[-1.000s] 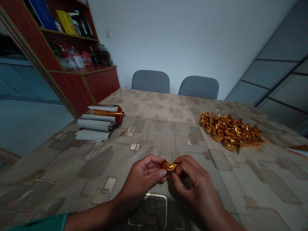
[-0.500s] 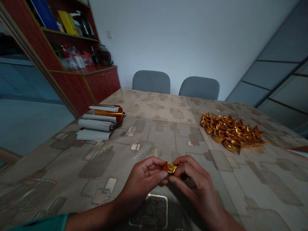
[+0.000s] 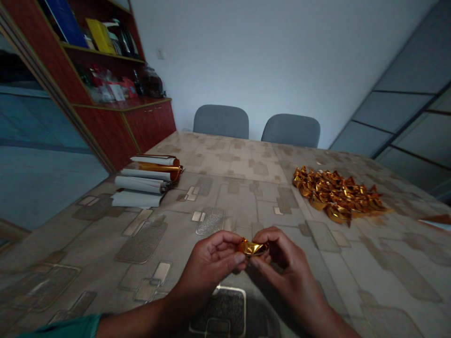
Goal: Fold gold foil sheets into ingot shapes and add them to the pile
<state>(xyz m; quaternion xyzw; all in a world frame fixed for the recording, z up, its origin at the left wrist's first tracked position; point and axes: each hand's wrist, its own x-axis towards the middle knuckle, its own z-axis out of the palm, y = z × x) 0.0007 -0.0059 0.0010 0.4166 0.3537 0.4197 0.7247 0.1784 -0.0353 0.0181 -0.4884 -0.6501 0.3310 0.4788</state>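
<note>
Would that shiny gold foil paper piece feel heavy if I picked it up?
Probably not: the gold foil paper piece looks thin and folded, so it should feel very light. Its creased, crinkly edges suggest it could crush easily. Its pointed, uneven shape probably wouldn't roll far.

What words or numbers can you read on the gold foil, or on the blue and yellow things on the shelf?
No text can be read: the gold foil in the left hand and right hand shows only creases, and the blue book and yellow box on the shelf are too small and blurred.
</note>
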